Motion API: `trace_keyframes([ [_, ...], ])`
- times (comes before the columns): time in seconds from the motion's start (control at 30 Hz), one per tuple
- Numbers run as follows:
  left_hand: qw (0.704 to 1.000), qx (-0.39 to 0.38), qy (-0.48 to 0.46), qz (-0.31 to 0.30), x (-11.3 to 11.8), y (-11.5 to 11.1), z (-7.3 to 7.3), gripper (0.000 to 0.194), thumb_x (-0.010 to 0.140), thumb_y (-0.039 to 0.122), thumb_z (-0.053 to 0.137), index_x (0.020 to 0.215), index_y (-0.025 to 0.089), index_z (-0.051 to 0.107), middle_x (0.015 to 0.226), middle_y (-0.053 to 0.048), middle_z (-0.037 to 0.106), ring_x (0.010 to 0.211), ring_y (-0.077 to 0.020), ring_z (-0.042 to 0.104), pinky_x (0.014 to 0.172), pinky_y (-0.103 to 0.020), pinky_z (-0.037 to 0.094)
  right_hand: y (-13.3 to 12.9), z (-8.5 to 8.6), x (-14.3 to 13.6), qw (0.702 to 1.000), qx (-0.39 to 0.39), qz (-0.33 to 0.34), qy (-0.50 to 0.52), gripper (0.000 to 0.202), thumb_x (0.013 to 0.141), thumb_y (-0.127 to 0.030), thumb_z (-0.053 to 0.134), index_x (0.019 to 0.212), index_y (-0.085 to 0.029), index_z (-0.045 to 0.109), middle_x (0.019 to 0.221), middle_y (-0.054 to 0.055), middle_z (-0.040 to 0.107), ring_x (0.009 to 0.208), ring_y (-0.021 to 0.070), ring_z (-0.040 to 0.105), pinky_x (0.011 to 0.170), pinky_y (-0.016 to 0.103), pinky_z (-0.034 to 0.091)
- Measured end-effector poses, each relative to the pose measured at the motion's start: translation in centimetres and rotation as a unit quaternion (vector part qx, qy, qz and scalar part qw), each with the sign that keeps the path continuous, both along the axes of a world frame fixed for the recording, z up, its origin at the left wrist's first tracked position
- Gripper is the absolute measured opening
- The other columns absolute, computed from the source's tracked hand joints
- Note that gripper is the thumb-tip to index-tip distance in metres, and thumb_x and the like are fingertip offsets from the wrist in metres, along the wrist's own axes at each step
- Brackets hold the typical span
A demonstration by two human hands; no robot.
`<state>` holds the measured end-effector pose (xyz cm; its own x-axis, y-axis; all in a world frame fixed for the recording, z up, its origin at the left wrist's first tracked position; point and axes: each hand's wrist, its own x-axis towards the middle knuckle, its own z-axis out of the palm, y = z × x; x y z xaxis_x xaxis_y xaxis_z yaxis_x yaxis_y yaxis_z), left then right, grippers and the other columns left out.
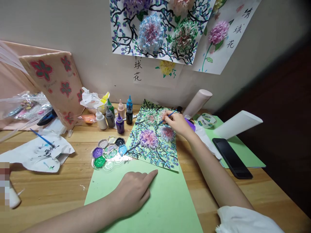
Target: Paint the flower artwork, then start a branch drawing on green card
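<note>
A thin blue paintbrush is pinched in my right hand, its tip angled down at the upper right part of a painting. The painting has dark branches, small blue and green leaves, and several textured blossoms in pink, purple and green. My left hand rests on a pale green sheet, index finger stretched toward the painting's lower edge and the other fingers curled, holding nothing. Left of the painting sits a flower-shaped palette with purple, green, black and blue paint in its wells.
Several paint bottles stand behind the palette. At left, another blue brush lies on a stained tissue. A black phone, a tape roll and a white tube are at right. A finished flower picture hangs on the wall.
</note>
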<state>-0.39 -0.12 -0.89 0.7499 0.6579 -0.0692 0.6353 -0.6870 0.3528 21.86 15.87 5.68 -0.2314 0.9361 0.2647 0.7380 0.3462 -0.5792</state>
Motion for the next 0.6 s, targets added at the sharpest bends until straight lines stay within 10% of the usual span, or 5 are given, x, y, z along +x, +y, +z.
trace_keyframes([
  [0.2, 1.000, -0.002, 0.000, -0.002, 0.0, 0.0, 0.2, 0.052, 0.084, 0.016, 0.035, 0.135, 0.020, 0.024, 0.087, -0.002, 0.064, 0.074, -0.0205, 0.060, 0.063, -0.033, 0.045, -1.4, 1.7, -0.8, 0.997, 0.014, -0.001, 0.081, 0.015, 0.081, -0.023, 0.043, 0.076, -0.018, 0.056, 0.068, 0.001, 0.062, 0.064, 0.0148, 0.058, 0.061, 0.026, 0.040],
  [0.33, 1.000, 0.006, -0.001, -0.012, 0.0, 0.0, 0.3, 0.051, 0.084, 0.018, 0.037, 0.133, 0.018, 0.028, 0.088, -0.003, 0.064, 0.073, -0.0210, 0.061, 0.061, -0.033, 0.046, -4.6, 2.8, -4.1, 0.973, -0.020, 0.116, 0.199, 0.014, 0.086, -0.024, 0.042, 0.083, -0.019, 0.054, 0.080, 0.001, 0.060, 0.071, 0.0128, 0.058, 0.064, 0.026, 0.042],
  [0.6, 1.000, 0.018, -0.015, -0.008, 0.0, -0.1, 0.3, 0.049, 0.083, 0.022, 0.040, 0.131, 0.016, 0.033, 0.088, -0.004, 0.066, 0.076, -0.0222, 0.063, 0.062, -0.033, 0.047, -8.9, 1.1, -9.0, 0.967, -0.053, 0.249, 0.009, 0.013, 0.086, -0.016, 0.041, 0.085, -0.019, 0.054, 0.084, 0.003, 0.060, 0.081, 0.0154, 0.051, 0.073, 0.029, 0.038],
])
